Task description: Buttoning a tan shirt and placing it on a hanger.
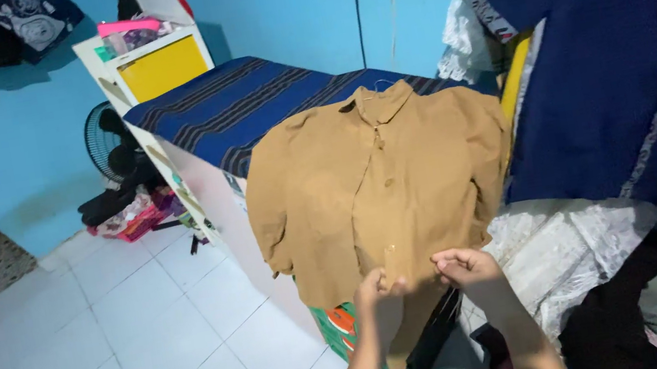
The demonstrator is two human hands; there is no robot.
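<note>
A tan short-sleeved shirt [373, 186] lies spread on a hanger across the near end of a table covered with a dark blue striped cloth [235, 102]. Its collar points toward the wall and its hem hangs over the near edge. My left hand [379, 290] pinches the shirt's front placket at the hem, near a button. My right hand [467, 268] grips the hem just to the right of it. Both hands are closed on the fabric, close together.
A dark blue garment [634, 44] hangs at the right. Below it lies a heap of white lace and dark clothes [618, 269]. A white shelf with a yellow panel [148, 63] and a fan [109, 146] stand at the back left on the white tiled floor [122, 335].
</note>
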